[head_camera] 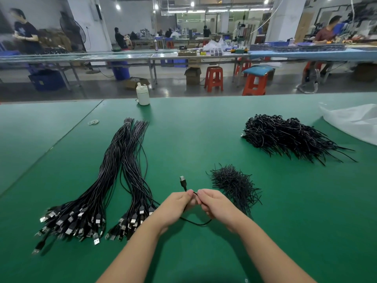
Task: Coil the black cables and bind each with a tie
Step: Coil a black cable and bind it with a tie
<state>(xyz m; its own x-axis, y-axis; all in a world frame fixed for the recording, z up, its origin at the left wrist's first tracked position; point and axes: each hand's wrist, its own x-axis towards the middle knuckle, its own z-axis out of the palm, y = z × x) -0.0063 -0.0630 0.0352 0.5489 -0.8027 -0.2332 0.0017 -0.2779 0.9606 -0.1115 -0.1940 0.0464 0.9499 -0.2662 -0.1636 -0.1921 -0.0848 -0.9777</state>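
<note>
Both my hands meet over the green table near its front. My left hand (177,207) pinches a black USB cable (183,183) just below its plug, which sticks up. My right hand (214,205) grips the same cable beside it. A loop of the cable hangs below both hands. Two long bundles of straight black cables (122,160) lie to the left, their USB plugs toward me. A small heap of black ties (234,184) sits just right of my hands. A big pile of coiled, bound cables (285,135) lies at the far right.
The green table (183,139) has a white bottle (142,94) at its far edge and rubber bands (93,121) near it. A clear plastic bag (355,121) lies at the far right. Beyond are stools, work benches and other people.
</note>
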